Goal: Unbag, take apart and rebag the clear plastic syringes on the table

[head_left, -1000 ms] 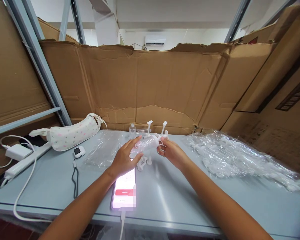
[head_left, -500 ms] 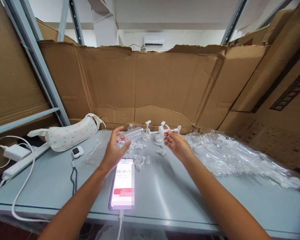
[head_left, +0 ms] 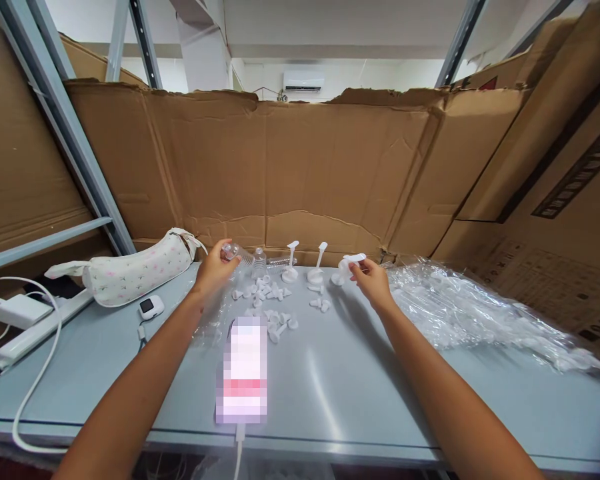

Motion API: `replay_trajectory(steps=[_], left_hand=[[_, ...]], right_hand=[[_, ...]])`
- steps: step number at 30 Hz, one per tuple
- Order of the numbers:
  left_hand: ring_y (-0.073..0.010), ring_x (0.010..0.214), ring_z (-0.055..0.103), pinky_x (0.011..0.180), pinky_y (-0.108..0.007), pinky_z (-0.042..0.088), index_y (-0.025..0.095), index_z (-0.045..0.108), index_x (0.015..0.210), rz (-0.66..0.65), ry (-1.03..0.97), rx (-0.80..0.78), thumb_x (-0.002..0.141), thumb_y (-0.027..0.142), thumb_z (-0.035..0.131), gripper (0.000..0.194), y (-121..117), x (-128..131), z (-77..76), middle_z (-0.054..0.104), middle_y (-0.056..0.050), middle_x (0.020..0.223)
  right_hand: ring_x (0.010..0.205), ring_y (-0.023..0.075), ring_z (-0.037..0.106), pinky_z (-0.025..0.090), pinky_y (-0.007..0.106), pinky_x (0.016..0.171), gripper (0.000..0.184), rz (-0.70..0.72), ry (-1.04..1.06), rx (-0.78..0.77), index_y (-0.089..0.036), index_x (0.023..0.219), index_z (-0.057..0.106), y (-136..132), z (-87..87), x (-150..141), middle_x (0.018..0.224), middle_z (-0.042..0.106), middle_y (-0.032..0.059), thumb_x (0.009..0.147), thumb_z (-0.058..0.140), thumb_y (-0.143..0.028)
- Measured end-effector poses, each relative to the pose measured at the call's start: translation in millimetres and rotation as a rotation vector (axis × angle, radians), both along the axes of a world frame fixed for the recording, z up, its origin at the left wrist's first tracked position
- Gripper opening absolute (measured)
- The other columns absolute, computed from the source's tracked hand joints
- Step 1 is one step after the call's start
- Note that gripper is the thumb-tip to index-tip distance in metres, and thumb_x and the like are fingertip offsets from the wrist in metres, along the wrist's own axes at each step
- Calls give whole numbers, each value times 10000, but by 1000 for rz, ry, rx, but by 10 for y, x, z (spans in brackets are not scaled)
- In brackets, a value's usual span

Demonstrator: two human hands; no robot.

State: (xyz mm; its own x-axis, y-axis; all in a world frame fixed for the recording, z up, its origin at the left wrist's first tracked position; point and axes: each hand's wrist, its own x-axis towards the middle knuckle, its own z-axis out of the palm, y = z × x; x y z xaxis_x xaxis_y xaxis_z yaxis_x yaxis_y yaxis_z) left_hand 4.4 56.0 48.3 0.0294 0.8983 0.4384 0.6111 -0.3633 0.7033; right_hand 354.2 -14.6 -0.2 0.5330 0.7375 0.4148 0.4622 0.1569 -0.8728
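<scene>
My left hand (head_left: 214, 270) is closed around a clear plastic bottle (head_left: 233, 251), held tilted at the back left of the table. Behind it stand or lie more clear bottles (head_left: 259, 257), one upright and one ribbed one on its side. My right hand (head_left: 373, 283) pinches a white plastic piece (head_left: 354, 259) with a flat arm, just above the tabletop. Left of it, two white plastic stands (head_left: 316, 275) rest upright, each with a round base and a slanted stem. Several small white plastic parts (head_left: 263, 290) lie loose between my hands.
A lit phone (head_left: 243, 370) on a white cable lies at the front. On the left are a patterned pouch (head_left: 140, 270), a small white device (head_left: 151, 307) and a power strip (head_left: 45, 327). Clear plastic wrap (head_left: 480, 313) covers the right side; cardboard (head_left: 300, 167) walls the back.
My left hand has moved left and back, closing on a bottle. My right hand has shifted slightly right with the white piece, away from the upright stands.
</scene>
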Motion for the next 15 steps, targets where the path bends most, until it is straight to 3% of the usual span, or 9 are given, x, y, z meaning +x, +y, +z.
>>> replay_trajectory(steps=[9, 15], left_hand=[[-232, 843, 630, 710, -301, 451, 218, 559, 1102, -15, 241, -127, 728, 314, 621, 391, 328, 165, -160, 678, -73, 943], [-243, 1025, 593, 840, -317, 440, 160, 503, 1190, -56, 251, -92, 762, 246, 600, 447, 486, 316, -261, 617, -145, 1139]], right_hand=[[512, 146, 574, 423, 243, 487, 315, -22, -68, -173, -101, 871, 657, 131, -186, 67, 649, 632, 48, 743, 557, -371], [552, 147, 612, 455, 231, 525, 351, 44, -127, -279, -81, 1086, 650, 202, -285, -4, 661, 673, 56, 803, 518, -241]])
